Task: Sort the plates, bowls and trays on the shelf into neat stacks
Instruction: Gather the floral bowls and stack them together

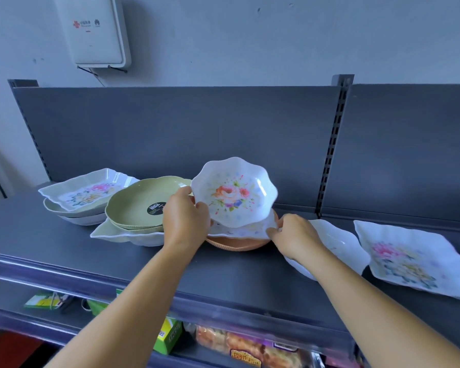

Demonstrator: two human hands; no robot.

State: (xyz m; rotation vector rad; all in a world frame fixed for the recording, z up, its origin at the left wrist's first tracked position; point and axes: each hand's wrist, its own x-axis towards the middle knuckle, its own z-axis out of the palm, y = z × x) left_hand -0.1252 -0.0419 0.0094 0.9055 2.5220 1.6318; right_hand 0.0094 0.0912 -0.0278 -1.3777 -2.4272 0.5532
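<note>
Gripping tilted floral bowl (234, 192) left hand (185, 219), right hand (294, 235) pinching white tray (239, 231), green plates (141, 203) beside

Mid-frame: left hand (185, 217) pinches the rim of a tilted floral bowl (234, 193). Right hand (294, 235) pinches the white tray (243, 229) under it, atop a brown plate (239, 244). Green plates (137, 205) w/ white dishes at left; floral tray (409, 257) at right, all on grey shelf (64, 251).
</note>
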